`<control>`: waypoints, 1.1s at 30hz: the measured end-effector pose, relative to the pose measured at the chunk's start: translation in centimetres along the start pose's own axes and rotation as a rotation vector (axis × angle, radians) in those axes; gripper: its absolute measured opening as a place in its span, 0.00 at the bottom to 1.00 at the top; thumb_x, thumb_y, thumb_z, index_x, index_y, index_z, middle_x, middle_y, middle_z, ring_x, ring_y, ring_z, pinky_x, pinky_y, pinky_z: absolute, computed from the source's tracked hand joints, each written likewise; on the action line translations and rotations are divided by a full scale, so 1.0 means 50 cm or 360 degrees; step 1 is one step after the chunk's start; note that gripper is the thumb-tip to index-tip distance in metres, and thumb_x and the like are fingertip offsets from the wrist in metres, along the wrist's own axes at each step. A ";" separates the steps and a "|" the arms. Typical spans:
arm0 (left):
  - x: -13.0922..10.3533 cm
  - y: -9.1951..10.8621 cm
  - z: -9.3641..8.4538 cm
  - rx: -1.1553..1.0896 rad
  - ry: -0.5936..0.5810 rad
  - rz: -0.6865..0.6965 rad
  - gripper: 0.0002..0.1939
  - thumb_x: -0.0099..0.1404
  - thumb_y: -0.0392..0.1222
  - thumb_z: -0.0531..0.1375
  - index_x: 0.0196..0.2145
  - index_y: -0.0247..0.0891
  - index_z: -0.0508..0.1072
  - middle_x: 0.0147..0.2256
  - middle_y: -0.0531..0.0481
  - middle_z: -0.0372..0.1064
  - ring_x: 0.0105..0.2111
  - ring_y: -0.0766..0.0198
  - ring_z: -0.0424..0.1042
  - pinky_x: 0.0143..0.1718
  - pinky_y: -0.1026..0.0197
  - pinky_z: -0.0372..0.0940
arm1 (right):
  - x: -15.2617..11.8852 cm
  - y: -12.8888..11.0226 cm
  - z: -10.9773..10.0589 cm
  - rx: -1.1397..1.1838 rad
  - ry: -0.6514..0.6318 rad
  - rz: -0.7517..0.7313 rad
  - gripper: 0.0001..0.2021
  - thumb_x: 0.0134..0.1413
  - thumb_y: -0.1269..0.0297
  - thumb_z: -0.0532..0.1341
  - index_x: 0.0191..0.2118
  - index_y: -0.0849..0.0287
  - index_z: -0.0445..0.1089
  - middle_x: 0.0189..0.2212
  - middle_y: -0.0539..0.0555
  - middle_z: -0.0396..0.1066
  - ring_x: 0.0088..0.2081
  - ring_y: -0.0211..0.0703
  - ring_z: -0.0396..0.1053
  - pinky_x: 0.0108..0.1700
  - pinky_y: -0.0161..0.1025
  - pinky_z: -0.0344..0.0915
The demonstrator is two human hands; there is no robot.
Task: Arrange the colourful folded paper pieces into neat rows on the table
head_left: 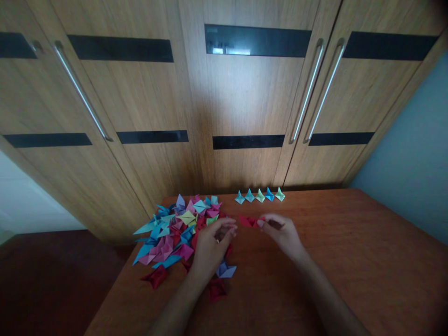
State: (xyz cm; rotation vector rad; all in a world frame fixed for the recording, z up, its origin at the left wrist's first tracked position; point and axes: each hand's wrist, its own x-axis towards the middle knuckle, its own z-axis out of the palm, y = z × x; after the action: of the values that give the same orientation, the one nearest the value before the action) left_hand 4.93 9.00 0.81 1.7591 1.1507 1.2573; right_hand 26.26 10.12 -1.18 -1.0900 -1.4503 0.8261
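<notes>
My right hand (282, 233) pinches a red folded-paper piece (248, 221) by its right end, just above the tabletop. Close to the left tip of that piece is my left hand (212, 245), its fingers loosely curled and nothing visible between the fingertips. Under and beside the left hand spreads a heap of origami pieces (168, 245) in blue, pink, red, yellow and purple; the hand hides part of it. A lilac piece (227, 270) and a dark red piece (217, 289) lie near my left wrist.
Several small blue and green folded pieces (259, 195) stand in a row at the table's back edge. Another red piece (155, 277) lies at the heap's front left. Behind the brown table (350, 261) rises a wooden wardrobe (245, 98) with metal handles.
</notes>
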 end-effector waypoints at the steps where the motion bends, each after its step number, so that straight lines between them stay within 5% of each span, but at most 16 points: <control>1: -0.001 0.002 -0.001 0.0037 0.0017 0.0023 0.09 0.60 0.37 0.57 0.39 0.39 0.73 0.35 0.49 0.76 0.33 0.63 0.75 0.34 0.62 0.70 | 0.007 0.010 -0.016 0.0012 0.0150 0.0015 0.12 0.48 0.55 0.62 0.28 0.60 0.72 0.23 0.50 0.70 0.26 0.37 0.65 0.29 0.33 0.62; 5: -0.004 0.004 -0.004 0.0291 0.0002 0.0146 0.08 0.60 0.34 0.56 0.36 0.41 0.74 0.35 0.51 0.74 0.33 0.64 0.73 0.35 0.62 0.69 | 0.050 0.072 -0.109 -0.0173 0.0875 0.0065 0.17 0.49 0.51 0.60 0.35 0.62 0.71 0.26 0.54 0.72 0.27 0.40 0.67 0.28 0.34 0.62; 7: -0.006 0.004 -0.003 0.0340 -0.0026 0.0214 0.09 0.60 0.33 0.56 0.36 0.41 0.74 0.36 0.51 0.74 0.33 0.64 0.73 0.35 0.62 0.68 | 0.076 0.108 -0.160 -0.0470 0.0989 0.0179 0.19 0.50 0.50 0.58 0.38 0.63 0.71 0.29 0.57 0.73 0.29 0.43 0.70 0.31 0.36 0.64; 13: -0.011 0.010 0.002 0.0323 -0.0021 0.0306 0.11 0.61 0.30 0.54 0.37 0.41 0.73 0.38 0.49 0.73 0.39 0.63 0.72 0.42 0.59 0.67 | 0.138 0.184 -0.232 -0.1519 0.0805 0.0768 0.18 0.53 0.52 0.54 0.41 0.58 0.72 0.35 0.60 0.75 0.38 0.51 0.72 0.36 0.40 0.65; 22: -0.009 0.007 -0.003 0.0356 0.0025 0.0303 0.12 0.60 0.30 0.54 0.36 0.42 0.74 0.42 0.49 0.72 0.43 0.62 0.71 0.46 0.57 0.66 | 0.173 0.215 -0.213 -0.1743 0.0624 0.1038 0.21 0.53 0.50 0.53 0.44 0.57 0.72 0.38 0.67 0.72 0.41 0.59 0.71 0.37 0.49 0.65; 33: -0.005 0.008 -0.009 0.0354 0.0039 0.0237 0.12 0.60 0.29 0.55 0.36 0.42 0.74 0.42 0.49 0.71 0.43 0.61 0.71 0.46 0.56 0.66 | 0.174 0.217 -0.209 -0.1834 0.0536 0.1092 0.22 0.54 0.50 0.49 0.45 0.58 0.70 0.39 0.66 0.71 0.42 0.61 0.70 0.38 0.51 0.66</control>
State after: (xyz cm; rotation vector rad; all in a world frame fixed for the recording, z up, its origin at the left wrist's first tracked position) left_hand 4.59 8.63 1.22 2.0299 1.2322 1.2800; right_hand 38.64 21.16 -6.46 -2.5426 -1.2173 0.1257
